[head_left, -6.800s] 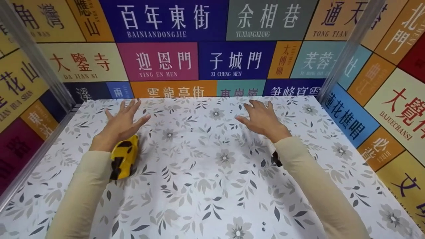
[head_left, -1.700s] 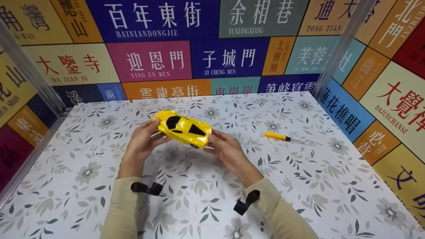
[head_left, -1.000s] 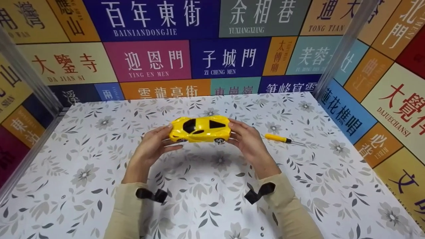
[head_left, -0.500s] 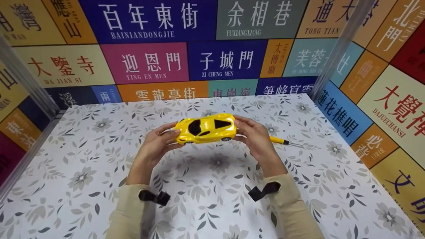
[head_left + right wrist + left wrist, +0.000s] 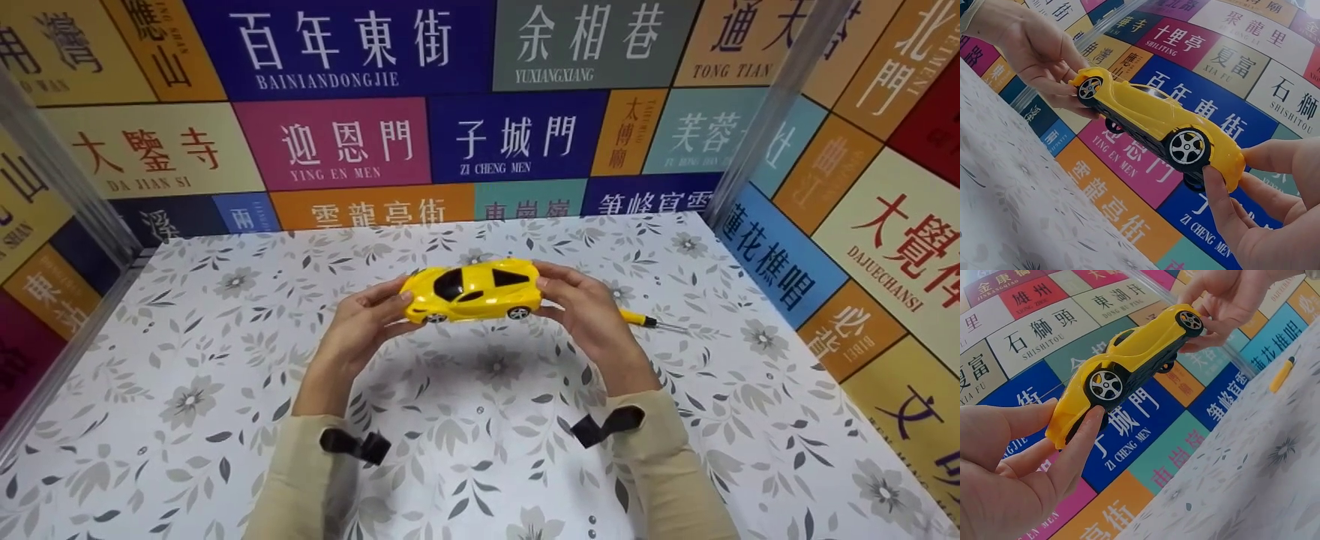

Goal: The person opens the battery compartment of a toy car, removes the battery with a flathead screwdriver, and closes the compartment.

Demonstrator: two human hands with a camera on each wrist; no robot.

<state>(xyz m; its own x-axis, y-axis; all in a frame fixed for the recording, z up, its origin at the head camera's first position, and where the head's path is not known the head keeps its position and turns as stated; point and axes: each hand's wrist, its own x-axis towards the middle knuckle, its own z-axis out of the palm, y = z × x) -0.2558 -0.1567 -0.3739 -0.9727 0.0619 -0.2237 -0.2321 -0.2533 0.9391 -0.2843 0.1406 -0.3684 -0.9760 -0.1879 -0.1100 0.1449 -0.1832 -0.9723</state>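
Note:
A yellow toy sports car (image 5: 480, 294) with black windows and silver-spoked wheels is held up above the table, side-on to the head view. My left hand (image 5: 358, 328) pinches its front end between thumb and fingers. At the rear end, my right hand (image 5: 592, 319) grips it the same way. In the left wrist view the car (image 5: 1134, 354) shows its black underside, with the left thumb and fingers at the near end. The right wrist view shows the right fingers (image 5: 1227, 208) close by the rear wheel (image 5: 1186, 147).
A screwdriver (image 5: 637, 318) with a yellow handle lies on the table right of my right hand, its handle end partly hidden. The table (image 5: 450, 480) has a white floral cover. Printed panels (image 5: 517, 135) stand behind and at both sides. Black straps (image 5: 356, 445) hang at both cuffs.
Earlier both hands were spread open and the car lay by the left forearm. Both hands then held it up and turned it from slanted to side-on. Lately it has shifted slightly right.

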